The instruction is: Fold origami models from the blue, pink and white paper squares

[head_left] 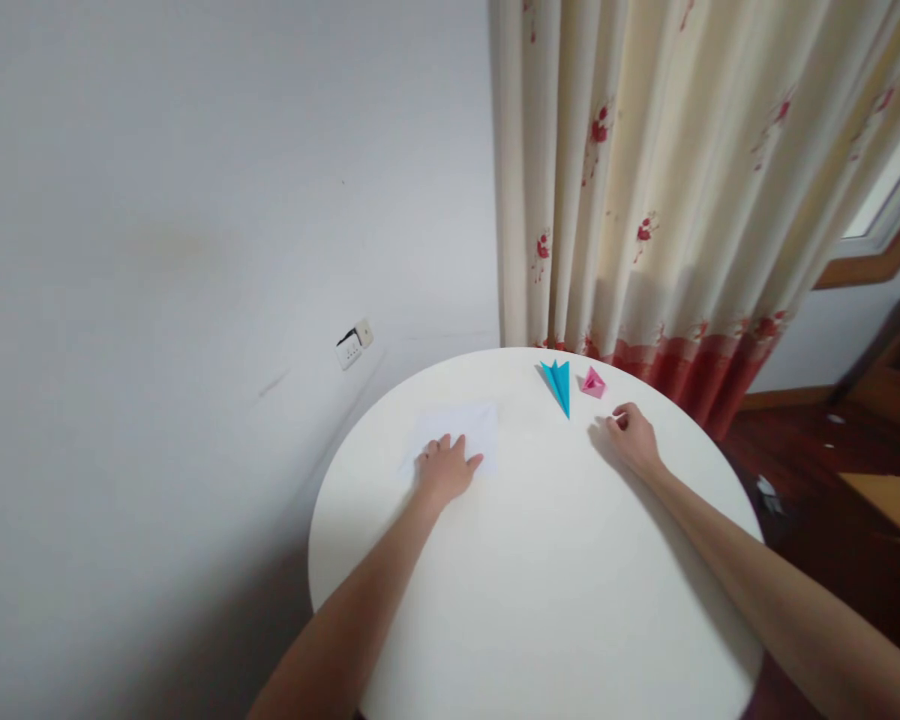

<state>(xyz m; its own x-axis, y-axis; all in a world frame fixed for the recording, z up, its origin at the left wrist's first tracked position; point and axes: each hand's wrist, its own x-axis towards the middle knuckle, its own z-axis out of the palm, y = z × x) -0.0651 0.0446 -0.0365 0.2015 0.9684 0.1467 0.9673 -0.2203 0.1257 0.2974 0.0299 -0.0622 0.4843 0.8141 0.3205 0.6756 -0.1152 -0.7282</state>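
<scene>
My left hand (447, 471) lies with fingers spread on a sheet of white paper (474, 422), which is hard to tell apart from the white tabletop. My right hand (634, 436) is over the right side of the table, its fingers curled in and nothing visible in them. Just beyond it sits a small folded pink paper piece (592, 384). A blue paper plane (559, 386) lies left of the pink piece, its pointed end toward me.
The round white table (540, 600) stands close to a pale wall (195, 250) with a socket (349, 350). A flowered curtain (645, 180) hangs behind the table. On the right, a wooden piece of furniture (881, 500) stands on the dark floor.
</scene>
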